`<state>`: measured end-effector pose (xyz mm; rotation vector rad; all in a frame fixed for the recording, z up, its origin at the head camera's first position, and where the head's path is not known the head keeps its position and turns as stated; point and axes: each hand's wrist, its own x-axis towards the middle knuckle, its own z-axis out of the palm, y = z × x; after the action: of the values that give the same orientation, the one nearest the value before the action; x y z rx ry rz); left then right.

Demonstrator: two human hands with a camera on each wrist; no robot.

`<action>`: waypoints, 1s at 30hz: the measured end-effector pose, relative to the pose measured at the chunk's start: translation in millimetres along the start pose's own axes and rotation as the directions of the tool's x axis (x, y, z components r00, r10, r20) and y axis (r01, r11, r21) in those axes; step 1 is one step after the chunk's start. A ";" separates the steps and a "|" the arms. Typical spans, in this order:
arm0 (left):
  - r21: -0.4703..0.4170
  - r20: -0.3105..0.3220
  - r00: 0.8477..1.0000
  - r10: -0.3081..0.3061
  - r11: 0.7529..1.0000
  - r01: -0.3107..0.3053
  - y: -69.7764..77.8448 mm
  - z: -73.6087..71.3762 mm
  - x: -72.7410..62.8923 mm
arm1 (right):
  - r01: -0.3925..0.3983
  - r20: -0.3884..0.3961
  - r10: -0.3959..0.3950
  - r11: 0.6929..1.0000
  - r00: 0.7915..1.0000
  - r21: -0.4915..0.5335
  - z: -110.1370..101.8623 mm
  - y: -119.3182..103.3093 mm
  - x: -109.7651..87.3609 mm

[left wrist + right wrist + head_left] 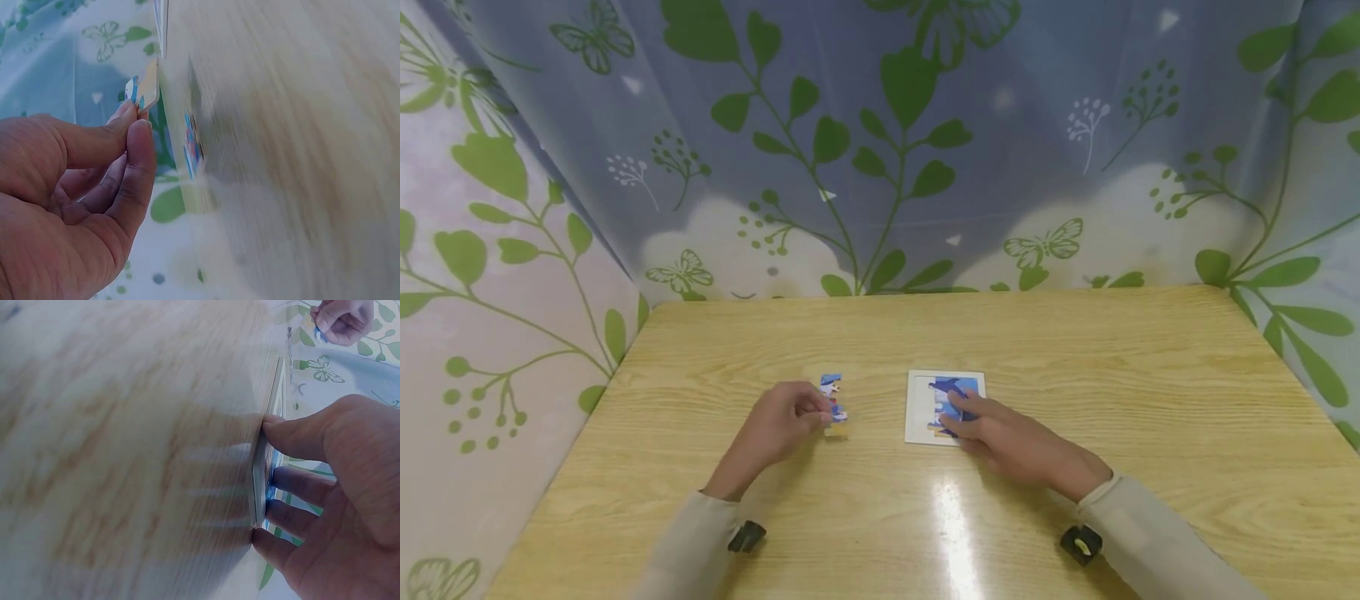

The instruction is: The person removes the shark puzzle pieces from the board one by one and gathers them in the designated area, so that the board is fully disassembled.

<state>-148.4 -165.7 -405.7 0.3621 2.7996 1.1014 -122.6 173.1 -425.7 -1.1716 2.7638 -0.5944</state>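
White-edged and squarish, a puzzle tray (919, 417) lay flat on the wood-grained table (865, 517), a little right of the middle. Blue picture pieces (973, 385), with a dark blue sea-animal shape, covered its right part, while its left part showed bare white. The person's right hand (1011, 437) reached in from the near right, thumb and fingers spread apart, their tips resting on the tray and its picture. To the left, well apart from the tray, the left hand (786, 421) pinched a small puzzle piece (149, 89) between thumb and index finger, holding it raised off the table; its tan, white and blue parts showed. Near that hand, on its far side, loose puzzle pieces (831, 382) in blue, white and red lay on the wood; their exact number could not be told. Pale sleeves (1157, 533) covered both forearms, and leaf-patterned cloth (850, 125) hung beyond the far edge.
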 end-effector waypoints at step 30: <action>0.081 -0.020 0.992 -0.122 0.989 0.124 -17.8 2.1 -2.3 | 0.003 -0.009 -0.003 1.000 1.000 0.000 0.6 1.1 -0.3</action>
<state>-148.9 -177.5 -419.4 0.1856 2.8428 0.9703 -123.0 173.9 -426.7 -1.1766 2.7697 -0.6016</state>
